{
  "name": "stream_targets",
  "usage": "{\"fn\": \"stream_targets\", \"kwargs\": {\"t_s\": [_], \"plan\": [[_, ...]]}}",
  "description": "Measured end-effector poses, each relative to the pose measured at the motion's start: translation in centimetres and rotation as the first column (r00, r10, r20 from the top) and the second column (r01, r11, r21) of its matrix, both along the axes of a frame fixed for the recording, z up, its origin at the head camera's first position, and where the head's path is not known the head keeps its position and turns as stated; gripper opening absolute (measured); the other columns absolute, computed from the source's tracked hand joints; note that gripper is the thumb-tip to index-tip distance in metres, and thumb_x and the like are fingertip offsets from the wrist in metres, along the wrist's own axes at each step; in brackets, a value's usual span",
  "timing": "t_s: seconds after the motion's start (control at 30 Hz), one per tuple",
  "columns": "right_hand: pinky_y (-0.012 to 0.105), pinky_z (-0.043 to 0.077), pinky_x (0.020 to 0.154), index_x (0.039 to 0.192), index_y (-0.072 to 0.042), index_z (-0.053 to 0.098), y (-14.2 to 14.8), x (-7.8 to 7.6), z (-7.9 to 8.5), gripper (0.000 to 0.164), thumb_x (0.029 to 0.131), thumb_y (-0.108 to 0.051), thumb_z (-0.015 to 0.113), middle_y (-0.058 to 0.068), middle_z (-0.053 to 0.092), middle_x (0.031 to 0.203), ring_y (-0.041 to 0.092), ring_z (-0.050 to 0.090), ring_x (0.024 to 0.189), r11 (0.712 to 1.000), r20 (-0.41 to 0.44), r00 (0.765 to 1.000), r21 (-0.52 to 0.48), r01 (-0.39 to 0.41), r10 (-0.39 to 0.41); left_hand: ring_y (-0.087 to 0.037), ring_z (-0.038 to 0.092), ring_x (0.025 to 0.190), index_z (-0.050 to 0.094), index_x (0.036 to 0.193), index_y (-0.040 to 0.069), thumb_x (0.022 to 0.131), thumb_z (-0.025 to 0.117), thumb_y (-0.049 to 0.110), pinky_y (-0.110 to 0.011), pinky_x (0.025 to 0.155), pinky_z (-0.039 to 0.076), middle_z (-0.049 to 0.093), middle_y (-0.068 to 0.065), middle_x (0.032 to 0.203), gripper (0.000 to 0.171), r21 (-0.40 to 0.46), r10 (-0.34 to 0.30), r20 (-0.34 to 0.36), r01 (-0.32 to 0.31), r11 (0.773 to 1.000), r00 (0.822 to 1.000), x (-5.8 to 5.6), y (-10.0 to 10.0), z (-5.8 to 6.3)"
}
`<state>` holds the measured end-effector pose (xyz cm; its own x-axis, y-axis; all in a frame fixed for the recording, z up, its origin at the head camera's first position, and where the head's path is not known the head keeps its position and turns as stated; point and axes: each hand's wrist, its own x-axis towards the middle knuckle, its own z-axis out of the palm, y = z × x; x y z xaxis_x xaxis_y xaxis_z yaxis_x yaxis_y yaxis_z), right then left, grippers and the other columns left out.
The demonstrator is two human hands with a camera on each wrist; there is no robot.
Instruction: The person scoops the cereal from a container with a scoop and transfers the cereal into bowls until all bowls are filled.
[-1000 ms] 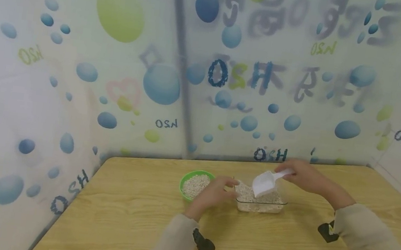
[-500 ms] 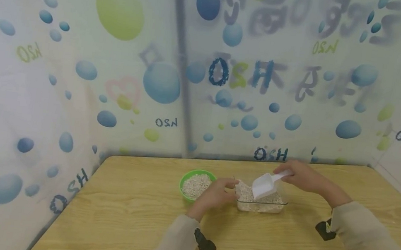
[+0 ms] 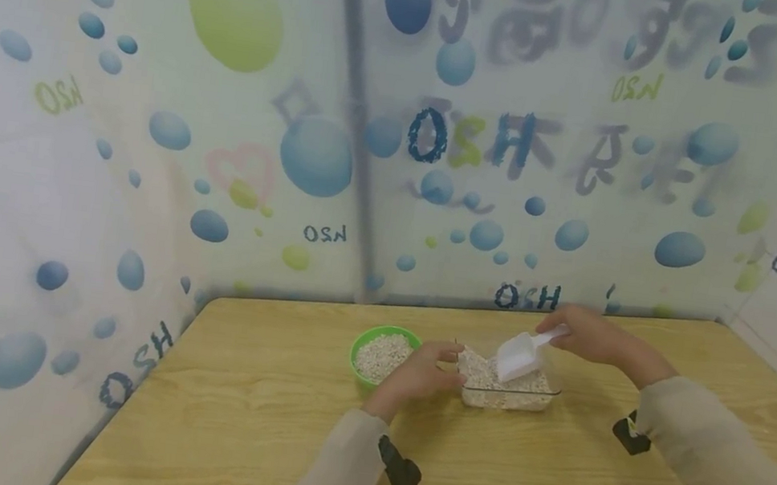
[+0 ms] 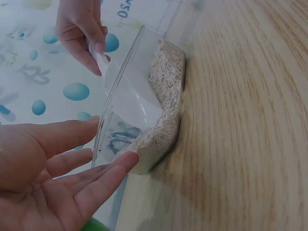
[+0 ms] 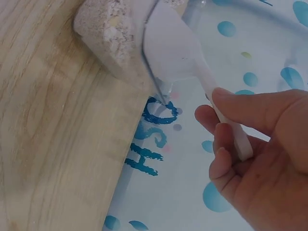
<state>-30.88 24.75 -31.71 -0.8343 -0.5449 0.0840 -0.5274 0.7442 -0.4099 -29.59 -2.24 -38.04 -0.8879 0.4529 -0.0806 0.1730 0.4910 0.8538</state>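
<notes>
A clear glass container (image 3: 506,401) of oat flakes (image 4: 167,72) stands on the table. My right hand (image 3: 584,335) grips the handle of a white plastic scoop (image 3: 518,358), thumb along one side and fingers curled round the other. The scoop's blade is tilted down inside the container, its front edge at the flakes in the left wrist view. My left hand (image 3: 422,372) has its fingers extended at the container's left end, fingertips (image 4: 126,161) against the glass. Just left of that hand sits a green bowl (image 3: 354,356) filled with flakes, partly hidden by it.
The wooden table (image 3: 254,388) ends at the back against a light wall covering (image 3: 268,98) printed with blue and green bubbles. More covering closes in on the left and right sides. Both wrists carry small black devices (image 3: 399,466) under beige sleeves.
The scoop shifts slightly to the right within the container, still in my right hand. My left hand stays at the container's left end. The whole view tilts a little.
</notes>
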Motion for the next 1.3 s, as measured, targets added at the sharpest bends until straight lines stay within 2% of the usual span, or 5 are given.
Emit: {"fn": "stream_targets", "kwargs": {"t_s": [0.23,0.47,0.63,1.0,1.3], "plan": [[0.045,0.05,0.076,0.101,0.009,0.065,0.0,-1.1,-0.8,0.019,0.084,0.003,0.059,0.021,0.065,0.099,0.039,0.058,0.094,1.0,0.002,1.0,0.01,-0.013,0.013,-0.031,0.048,0.116,0.047,0.134,0.007,0.088,0.063,0.016,-0.041,0.092,0.043,0.051,-0.013,0.128,0.05,0.029,-0.002,0.015,0.001,1.0,1.0,0.0,0.0,0.1],[0.044,0.05,0.077,0.104,0.01,0.064,-0.6,-1.8,-1.8,0.02,0.087,0.002,0.058,0.021,0.064,0.101,0.037,0.059,0.095,0.992,0.0,0.996,-0.089,-0.09,0.091,-0.028,0.047,0.118,0.048,0.133,0.006,0.086,0.065,0.015,-0.04,0.094,0.042,0.054,-0.013,0.126,0.05,0.012,0.004,0.006,-0.004,1.0,1.0,-0.1,0.1,0.1],[0.045,0.05,0.077,0.105,0.009,0.064,-1.4,-2.0,-2.3,0.02,0.087,0.002,0.057,0.021,0.064,0.103,0.037,0.058,0.095,0.985,-0.004,0.994,-0.136,-0.105,0.106,-0.027,0.047,0.119,0.049,0.132,0.005,0.085,0.066,0.015,-0.039,0.095,0.04,0.055,-0.012,0.124,0.051,0.001,0.005,-0.009,-0.005,1.0,1.0,-0.3,0.2,0.0],[0.051,0.045,0.083,0.108,0.005,0.062,-1.7,-1.1,-3.8,0.022,0.088,0.002,0.055,0.022,0.059,0.11,0.041,0.053,0.103,0.981,0.037,0.999,-0.192,-0.022,0.03,-0.026,0.045,0.12,0.049,0.132,0.003,0.084,0.067,0.014,-0.041,0.098,0.038,0.056,-0.011,0.123,0.052,0.018,0.016,-0.01,-0.016,1.0,1.0,-0.5,0.3,-0.1],[0.052,0.044,0.085,0.11,0.011,0.058,-1.0,-0.1,-5.4,0.023,0.09,0.002,0.052,0.027,0.057,0.111,0.044,0.05,0.105,0.962,0.053,0.998,-0.272,-0.027,0.043,-0.028,0.045,0.121,0.048,0.133,0.004,0.085,0.067,0.014,-0.042,0.097,0.038,0.055,-0.012,0.125,0.053,0.013,0.027,-0.001,-0.027,1.0,1.0,-0.2,0.3,0.0]]}}
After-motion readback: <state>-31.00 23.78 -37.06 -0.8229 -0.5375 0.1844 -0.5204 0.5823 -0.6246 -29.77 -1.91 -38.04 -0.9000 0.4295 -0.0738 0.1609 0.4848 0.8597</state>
